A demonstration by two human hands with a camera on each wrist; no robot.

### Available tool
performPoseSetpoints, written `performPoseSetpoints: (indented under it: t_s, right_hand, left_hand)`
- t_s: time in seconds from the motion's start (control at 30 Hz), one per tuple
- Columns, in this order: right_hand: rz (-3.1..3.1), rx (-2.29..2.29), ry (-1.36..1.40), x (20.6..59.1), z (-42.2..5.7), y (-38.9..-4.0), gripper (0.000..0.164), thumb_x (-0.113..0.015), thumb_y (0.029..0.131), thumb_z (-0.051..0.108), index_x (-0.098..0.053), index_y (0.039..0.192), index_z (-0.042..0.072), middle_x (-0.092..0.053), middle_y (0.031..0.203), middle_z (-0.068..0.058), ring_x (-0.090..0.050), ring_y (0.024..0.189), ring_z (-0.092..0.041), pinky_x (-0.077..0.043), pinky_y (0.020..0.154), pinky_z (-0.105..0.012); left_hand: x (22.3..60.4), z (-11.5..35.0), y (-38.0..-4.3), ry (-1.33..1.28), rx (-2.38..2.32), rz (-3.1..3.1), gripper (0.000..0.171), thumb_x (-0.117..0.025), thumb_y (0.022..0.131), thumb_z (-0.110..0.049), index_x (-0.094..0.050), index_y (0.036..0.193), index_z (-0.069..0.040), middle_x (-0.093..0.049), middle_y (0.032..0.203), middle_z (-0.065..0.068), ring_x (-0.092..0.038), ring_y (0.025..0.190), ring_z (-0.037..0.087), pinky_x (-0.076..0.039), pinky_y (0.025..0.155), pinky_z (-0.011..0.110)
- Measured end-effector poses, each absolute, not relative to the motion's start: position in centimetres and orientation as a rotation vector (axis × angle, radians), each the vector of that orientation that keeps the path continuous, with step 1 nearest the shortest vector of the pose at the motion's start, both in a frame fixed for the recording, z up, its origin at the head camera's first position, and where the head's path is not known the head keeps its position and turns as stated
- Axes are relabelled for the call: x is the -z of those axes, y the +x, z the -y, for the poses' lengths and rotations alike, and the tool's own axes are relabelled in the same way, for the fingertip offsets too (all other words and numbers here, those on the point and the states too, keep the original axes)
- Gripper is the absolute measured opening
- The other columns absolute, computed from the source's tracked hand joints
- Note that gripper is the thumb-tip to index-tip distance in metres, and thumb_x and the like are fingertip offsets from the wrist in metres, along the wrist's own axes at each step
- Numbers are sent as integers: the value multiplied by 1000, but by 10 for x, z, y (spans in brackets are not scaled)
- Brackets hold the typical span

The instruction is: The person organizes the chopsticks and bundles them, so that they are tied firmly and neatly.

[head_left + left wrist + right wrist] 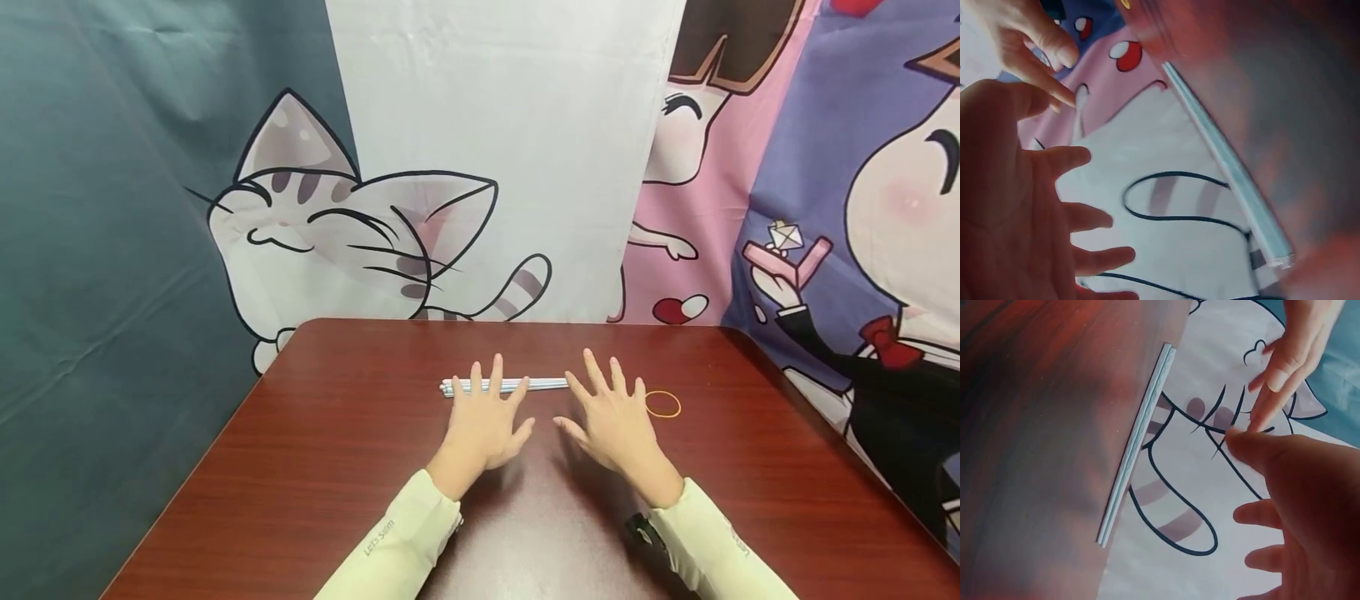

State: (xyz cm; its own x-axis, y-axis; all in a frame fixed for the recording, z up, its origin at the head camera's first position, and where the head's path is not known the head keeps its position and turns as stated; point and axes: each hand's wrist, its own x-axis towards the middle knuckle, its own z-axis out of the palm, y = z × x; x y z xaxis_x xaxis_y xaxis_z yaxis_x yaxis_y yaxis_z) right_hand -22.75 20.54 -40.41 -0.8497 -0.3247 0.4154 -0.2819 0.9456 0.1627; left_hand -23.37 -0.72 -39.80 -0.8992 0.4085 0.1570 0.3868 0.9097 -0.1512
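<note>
Crosswise before the spread, free left hand (482, 423) and right hand (617, 423) lie pale sticks (547, 384).

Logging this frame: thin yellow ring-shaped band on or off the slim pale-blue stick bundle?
Off: in the head view, the band lies on the red-brown tabletop, apart from the bundle.

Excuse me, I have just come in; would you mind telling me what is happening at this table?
A person holds their left hand and right hand spread above a reddish-brown table, with nothing in either. Some thin pale sticks lie together on the table, untouched, and a yellow band lies to their right.
</note>
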Motion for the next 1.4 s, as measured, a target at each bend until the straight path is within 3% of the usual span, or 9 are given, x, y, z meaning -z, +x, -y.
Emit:
performPoseSetpoints:
  t_s: [0.33, 0.63, 0.8, 0.93, 1.3, 1.4]
  right_hand:
    - [2665, -228, 384, 410, -210, -251, 56, -72, 84, 36, -60, 130, 6, -52, 133, -25, -54, 110, -49, -51, 76, -59]
    - [2751, -818, 192, 428, -219, -289, 46, -68, 87, 18, -60, 124, -8, -63, 121, -26, -60, 112, -43, -47, 93, -55]
    - [2769, -1035, 75, 446, -226, -307, 38, -68, 83, 6, -64, 118, -10, -70, 110, -23, -67, 103, -36, -49, 91, -49]
    - [2737, -1160, -17, 453, -230, -317, 36, -69, 78, -3, -68, 114, -8, -72, 106, -21, -69, 102, -34, -50, 93, -47]
    - [2638, -1310, -33, 464, -240, -332, 33, -77, 76, -5, -72, 108, -7, -73, 101, -20, -71, 99, -30, -47, 98, -46]
    - [2646, -1304, -10, 466, -243, -335, 34, -80, 76, 0, -72, 109, -6, -73, 100, -19, -72, 96, -28, -52, 92, -39]
  left_hand:
    - [413, 34, -268, -532, 221, 2980, 59, -37, 101, -54, -34, 154, -29, -29, 158, 20, -43, 131, 45, -37, 103, 59]
    - [431, 63, -304, -242, 766, 2993, 64, -60, 92, -32, -39, 151, -17, -43, 147, 20, -46, 124, 44, -42, 95, 57]
    - [440, 70, -312, -26, 1161, 2917, 67, -63, 86, -17, -40, 147, -4, -47, 138, 29, -41, 125, 51, -37, 100, 59]
    - [442, 72, -315, 46, 1226, 2877, 64, -62, 81, -8, -44, 142, 0, -49, 133, 30, -41, 126, 51, -35, 103, 58]
    - [442, 75, -327, -64, 1122, 2906, 55, -67, 70, 3, -59, 125, 5, -62, 119, 23, -50, 121, 43, -42, 101, 47]
    - [444, 78, -329, -77, 1109, 2909, 52, -72, 71, 3, -63, 122, 2, -66, 115, 20, -53, 117, 42, -44, 99, 46]
